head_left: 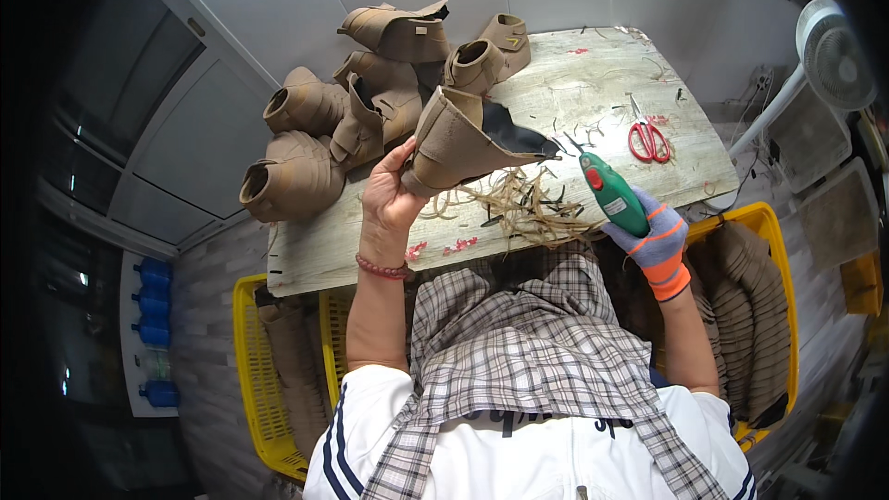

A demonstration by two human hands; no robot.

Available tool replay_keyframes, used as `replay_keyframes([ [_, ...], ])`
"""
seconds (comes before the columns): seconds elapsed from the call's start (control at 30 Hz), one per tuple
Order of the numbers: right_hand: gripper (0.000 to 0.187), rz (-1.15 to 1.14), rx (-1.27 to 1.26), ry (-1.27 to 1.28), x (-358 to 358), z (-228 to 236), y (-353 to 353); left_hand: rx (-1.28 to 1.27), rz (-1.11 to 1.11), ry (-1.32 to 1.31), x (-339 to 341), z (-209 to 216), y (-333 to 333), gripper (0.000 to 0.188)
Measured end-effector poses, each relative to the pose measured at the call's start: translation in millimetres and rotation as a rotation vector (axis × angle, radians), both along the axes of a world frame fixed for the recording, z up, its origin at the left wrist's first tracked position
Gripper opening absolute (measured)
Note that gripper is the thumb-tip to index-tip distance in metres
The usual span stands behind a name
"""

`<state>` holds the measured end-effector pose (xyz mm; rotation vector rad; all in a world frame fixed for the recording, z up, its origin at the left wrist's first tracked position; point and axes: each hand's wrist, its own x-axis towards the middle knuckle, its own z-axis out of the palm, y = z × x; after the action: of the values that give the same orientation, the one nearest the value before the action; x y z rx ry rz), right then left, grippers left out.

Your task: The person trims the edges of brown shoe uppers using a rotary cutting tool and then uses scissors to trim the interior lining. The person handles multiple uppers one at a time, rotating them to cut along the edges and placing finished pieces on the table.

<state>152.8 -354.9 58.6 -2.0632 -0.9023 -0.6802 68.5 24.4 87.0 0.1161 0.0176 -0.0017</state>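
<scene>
My left hand (387,194), bare with a red bead bracelet on the wrist, grips a tan suede shoe upper (463,141) by its heel end and holds it tilted above the wooden table (593,102). My right hand (654,243), in a grey and orange work glove, holds a green powered trimming tool (611,193) with its tip pointing at the upper's dark toe opening. A heap of tan leather trimmings (523,206) lies on the table just under the upper.
Several more tan shoe uppers (319,143) are piled at the table's far left. Red-handled scissors (648,139) lie at the right. Yellow crates (773,222) with brown pieces stand on both sides of my lap. A white fan (833,56) stands at the right.
</scene>
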Motion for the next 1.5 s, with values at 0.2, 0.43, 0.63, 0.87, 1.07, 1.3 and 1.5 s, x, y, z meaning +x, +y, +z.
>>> replay_keyframes([
  [0.2, 0.061, 0.009, -0.077, -0.201, 6.5, -2.5, -5.9, -0.089, -0.051, 0.038, 3.4, -11.0, -0.7, 0.026],
  [0.43, 0.060, 0.035, -0.079, -0.169, 6.5, -2.9, -7.0, -0.102, 0.036, 0.169, 13.7, -30.7, 3.6, 0.026],
  [0.63, 0.061, 0.085, -0.064, -0.185, 2.0, 1.9, -2.0, -0.172, -0.049, 0.121, 15.0, -24.4, -9.8, 0.025],
  [0.87, 0.061, 0.144, -0.013, -0.136, -4.9, 1.6, 10.5, -0.085, -0.100, 0.061, 17.0, -16.6, -19.5, 0.024],
  [1.07, 0.061, 0.207, 0.120, 0.056, -19.4, 2.1, 30.3, 0.059, -0.066, -0.087, 14.9, -5.6, -45.2, 0.027],
  [1.3, 0.054, -0.014, 0.196, 0.491, -12.3, -5.1, 30.8, 1.414, 0.463, -0.092, 16.9, 16.5, -48.7, 0.032],
  [1.5, 0.075, -0.521, -0.422, 0.638, 97.6, -41.4, 25.2, 0.957, 0.860, 0.032, -10.0, 7.7, 9.9, 0.026],
])
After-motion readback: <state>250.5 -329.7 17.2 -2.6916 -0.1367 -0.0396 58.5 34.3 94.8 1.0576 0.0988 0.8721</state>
